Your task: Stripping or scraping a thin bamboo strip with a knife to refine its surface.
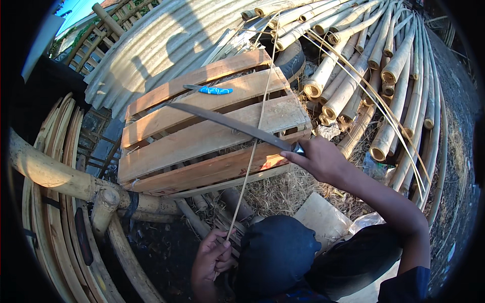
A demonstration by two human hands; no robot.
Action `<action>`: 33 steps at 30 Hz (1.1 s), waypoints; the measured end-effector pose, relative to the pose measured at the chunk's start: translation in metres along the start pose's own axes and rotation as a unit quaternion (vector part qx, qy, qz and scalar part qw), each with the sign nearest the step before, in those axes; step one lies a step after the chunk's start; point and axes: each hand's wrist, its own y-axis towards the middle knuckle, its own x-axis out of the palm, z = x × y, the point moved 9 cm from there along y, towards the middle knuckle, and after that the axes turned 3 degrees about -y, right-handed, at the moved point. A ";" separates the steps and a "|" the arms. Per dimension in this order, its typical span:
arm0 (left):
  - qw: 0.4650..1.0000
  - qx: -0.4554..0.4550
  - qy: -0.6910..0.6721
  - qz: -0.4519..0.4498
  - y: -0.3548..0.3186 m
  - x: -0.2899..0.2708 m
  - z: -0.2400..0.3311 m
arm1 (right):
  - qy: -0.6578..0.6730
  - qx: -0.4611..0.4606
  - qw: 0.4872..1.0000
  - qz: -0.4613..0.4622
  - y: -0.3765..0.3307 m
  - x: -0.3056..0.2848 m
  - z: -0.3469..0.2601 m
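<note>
My left hand [214,255] is closed round the lower end of a long thin bamboo strip [251,164]. The strip slants up and away, passing across a wooden slatted crate [202,126]. In my right hand [323,159] is a machete [230,123], held by its handle, with the long blade pointing left over the crate top. Blade and strip cross in the view; whether they touch, I cannot tell. A small knife with a blue patterned handle [216,91] lies on the crate's slats. My dark-clothed knee [275,255] rises between the hands.
Many cut bamboo poles [399,76] are stacked at the far right, with long thin strips [376,96] lying over them. Corrugated sheeting [151,55] leans behind the crate. At left, a thick bamboo rail [50,164] stands beside split bamboo lengths [58,212]. A tyre [291,63] sits behind the crate.
</note>
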 end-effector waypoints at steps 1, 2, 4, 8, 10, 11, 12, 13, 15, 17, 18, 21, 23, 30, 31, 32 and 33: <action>1.000 0.001 -0.002 0.004 -0.004 -0.004 -0.002 | 0.047 0.039 0.998 0.021 0.005 -0.006 0.012; 1.000 -0.002 0.006 0.001 -0.005 -0.006 -0.003 | 0.019 0.034 0.999 0.004 0.003 -0.003 0.008; 1.000 -0.003 0.013 -0.003 -0.001 -0.005 -0.002 | -0.010 0.027 0.999 -0.013 -0.009 0.007 -0.005; 0.999 0.037 0.037 0.009 0.004 -0.001 0.009 | -0.095 -0.061 0.990 -0.086 -0.020 0.031 -0.041; 0.997 0.051 0.055 0.012 0.003 -0.003 0.009 | -0.107 -0.051 0.985 -0.123 -0.020 0.033 -0.040; 0.997 0.051 0.048 0.017 0.000 -0.005 0.005 | -0.106 -0.055 0.985 -0.124 -0.019 0.034 -0.040; 0.998 0.052 0.040 0.022 -0.002 -0.006 0.003 | -0.110 -0.053 0.986 -0.112 -0.018 0.033 -0.040; 0.998 0.053 0.039 0.025 -0.003 -0.006 0.003 | -0.114 -0.052 0.987 -0.099 -0.017 0.032 -0.040; 0.997 0.054 0.043 0.017 -0.001 -0.001 0.005 | -0.111 -0.053 0.988 -0.095 -0.016 0.033 -0.043; 0.998 0.051 0.026 0.011 0.004 -0.003 0.006 | -0.108 -0.053 0.989 -0.090 -0.017 0.036 -0.046; 0.999 0.047 0.010 0.004 0.007 -0.001 0.006 | -0.112 -0.052 0.988 -0.092 -0.020 0.041 -0.049; 0.998 0.047 0.043 0.000 0.016 0.011 0.017 | -0.108 -0.077 0.985 -0.109 -0.026 0.043 -0.056; 0.999 0.037 0.029 0.000 0.005 0.004 0.007 | -0.129 -0.087 0.987 -0.051 -0.020 0.029 -0.050; 0.998 0.046 0.029 0.019 0.006 0.002 0.008 | -0.061 -0.067 0.995 -0.043 -0.019 0.030 -0.038; 0.998 0.045 0.028 0.016 0.009 0.005 0.008 | -0.091 -0.116 0.988 -0.055 -0.027 0.039 -0.052; 0.997 0.058 0.049 0.020 0.008 0.005 0.012 | -0.124 -0.116 0.983 -0.066 -0.032 0.045 -0.059; 0.995 0.072 0.070 0.025 0.007 0.004 0.015 | -0.123 -0.114 0.984 -0.066 -0.029 0.040 -0.058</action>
